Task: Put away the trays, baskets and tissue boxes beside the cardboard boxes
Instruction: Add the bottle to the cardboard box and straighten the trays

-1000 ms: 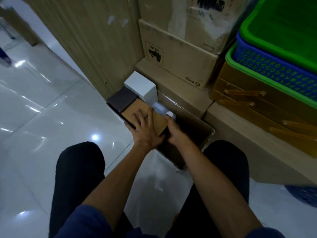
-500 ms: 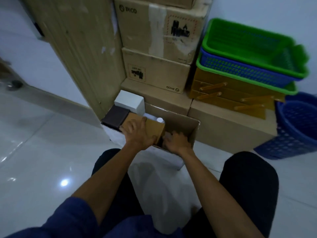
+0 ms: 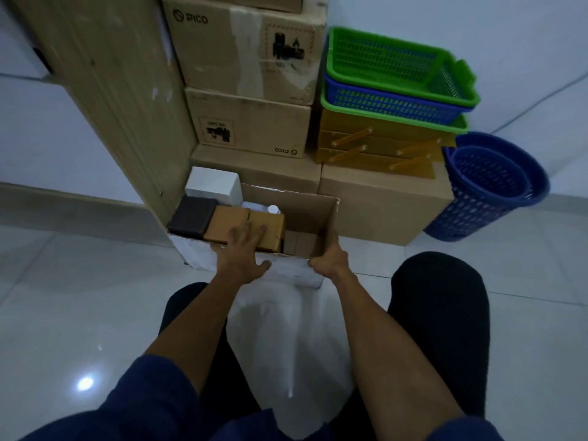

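Note:
An open cardboard box (image 3: pixel 322 214) stands on the floor against the stacked cardboard boxes (image 3: pixel 245 52). Inside it are a white tissue box (image 3: pixel 212 184), a dark brown one (image 3: pixel 191 218) and two tan ones (image 3: pixel 227 221), with a white bottle cap (image 3: pixel 273 209) behind them. My left hand (image 3: pixel 244 254) rests flat, fingers spread, on the tan boxes at the carton's front edge. My right hand (image 3: pixel 327 260) grips the carton's front right corner, its fingers curled over the wall.
Green and blue plastic trays (image 3: pixel 394 68) sit stacked on yellow wooden trays (image 3: pixel 375 144) atop a low carton. Nested blue round baskets (image 3: pixel 490 186) lean at the right. A wooden panel (image 3: pixel 108 90) rises at the left. My knees flank a white floor.
My right hand left the inside of the open carton and took hold of its front right corner. My left hand slid toward the front edge. The view pulled back.

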